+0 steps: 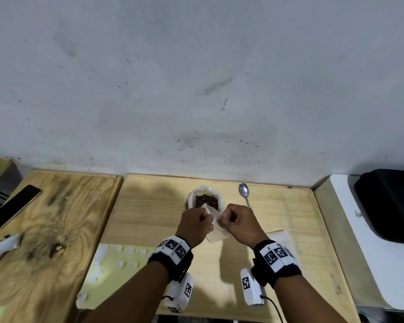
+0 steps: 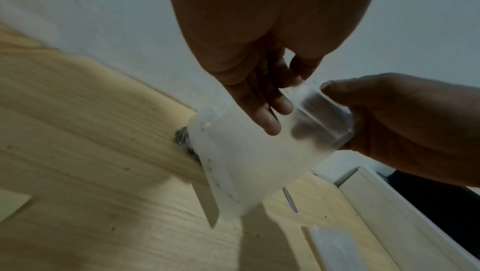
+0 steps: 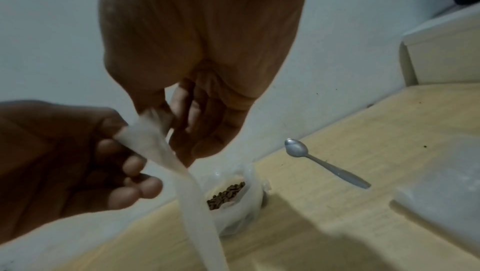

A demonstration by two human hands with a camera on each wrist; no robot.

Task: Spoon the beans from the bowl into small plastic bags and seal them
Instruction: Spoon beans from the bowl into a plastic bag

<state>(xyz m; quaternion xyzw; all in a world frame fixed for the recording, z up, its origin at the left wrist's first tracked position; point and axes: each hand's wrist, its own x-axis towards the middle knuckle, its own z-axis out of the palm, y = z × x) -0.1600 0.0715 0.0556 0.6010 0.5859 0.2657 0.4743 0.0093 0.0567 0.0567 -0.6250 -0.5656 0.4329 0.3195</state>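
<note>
Hands meet over the table [image 1: 278, 229], both holding one empty bag [image 1: 216, 231] just above the surface. The left hand [image 1: 195, 226] pinches one side of its mouth and the right hand [image 1: 239, 223] pinches the other, fingers curled, as if working the lips apart. The bag hangs long-axis down from that shared grip, mouth uppermost, slanting toward the person. Directly beyond the knuckles, near the wall, sits the bowl [image 1: 205, 199], which seems lined or wrapped in plastic, though blur makes that hard to judge; the beans [image 1: 207, 200] are dark inside it. The spoon [image 1: 245, 194] lies to the right of the bowl, scoop toward the wall, handle running back toward the right hand, so that hand is plainly the nearer one to lift it while the left keeps the mouth open. More bags [image 1: 279, 235] lie flat behind the right wrist. No brand or writing can be read anywhere; the wrist bands carry only square black-and-white coded markers.
</note>
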